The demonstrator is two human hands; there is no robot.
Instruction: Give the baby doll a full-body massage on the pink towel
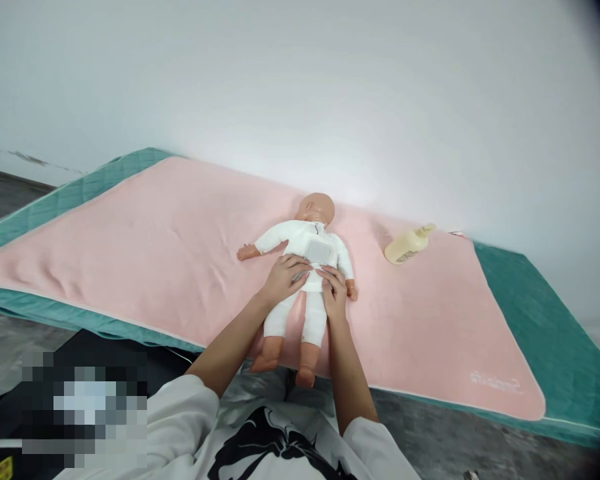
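Observation:
A baby doll with a white cloth body lies face down, its bald head towards the wall and its feet towards me. A flat rectangular panel shows on its upper back. My left hand rests on the left side of the doll's waist, fingers stretched out across the lower back. On the opposite side, my right hand lies against the waist with its fingers extended too. The fingertips of both hands nearly meet at the middle, just below the panel. Neither hand holds anything that I can see.
Under the doll is a pink mat, spread over a green mattress beside a white wall. To the right of the doll, a cream pump bottle lies tilted on the mat. At lower left, a black surface carries a blurred-out item.

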